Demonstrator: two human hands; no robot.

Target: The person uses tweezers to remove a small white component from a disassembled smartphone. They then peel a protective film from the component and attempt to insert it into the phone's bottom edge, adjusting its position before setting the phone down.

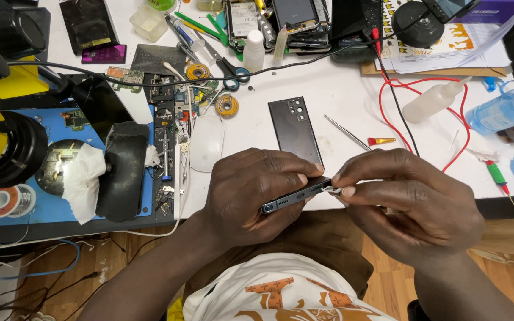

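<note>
Phone, dark and slim, sits edge-up at the near rim of the white table, just below the picture's centre, held over the person's lap. Left hand wraps it from the 9 o'clock side, fingers curled over the top and thumb underneath, closed firmly on the body. Right hand comes in from 3 o'clock, its thumb and forefinger pinched narrow on a small metal tool whose tip touches the phone's end at the edge; what kind of tool it is cannot be told.

At 12 o'clock from the hands a dark back cover lies flat on the table, camera holes toward the far side. Tweezers lie just to its 3 o'clock, with a red wire looping beyond. A white mouse rests at 9 o'clock from the cover. Further to 9 o'clock a blue mat carries a solder spool and a white cloth. At 2 o'clock a squeeze bottle lies on its side, near a blue water bottle. Scissors lie at 11 o'clock.
</note>
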